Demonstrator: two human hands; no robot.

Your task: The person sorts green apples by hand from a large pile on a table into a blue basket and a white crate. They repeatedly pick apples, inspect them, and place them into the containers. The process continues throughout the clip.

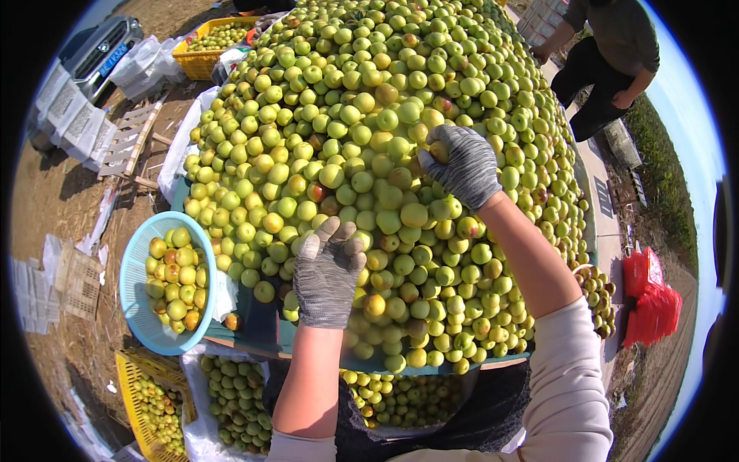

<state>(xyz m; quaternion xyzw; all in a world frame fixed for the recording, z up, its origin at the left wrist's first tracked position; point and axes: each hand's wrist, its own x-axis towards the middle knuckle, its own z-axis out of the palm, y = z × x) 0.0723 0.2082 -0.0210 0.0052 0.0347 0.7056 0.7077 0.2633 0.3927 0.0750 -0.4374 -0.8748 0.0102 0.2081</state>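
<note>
A large heap of green jujubes (pixel 346 130), some with reddish-brown patches, covers the table in front of me. My right hand (pixel 465 164), in a grey striped knit glove, is bent over the middle of the heap. Its thumb and fingers close around one jujube (pixel 440 151). Nearer to me, my left hand (pixel 329 274) wears a matching glove, dirty at the fingertips. Its fingers are curled over the fruit at the near side of the heap; whether they hold a jujube is hidden. To its left, a light blue plastic basket (pixel 129 283) contains sorted-looking yellowish and browned jujubes.
Below the table edge stand a yellow crate (pixel 128 384) and a white-lined container (pixel 193 384) with jujubes. Another yellow crate (pixel 199 63) is at the far left, near a parked car (pixel 101 52). A person (pixel 612 52) stands at the right, above red bags (pixel 652 306).
</note>
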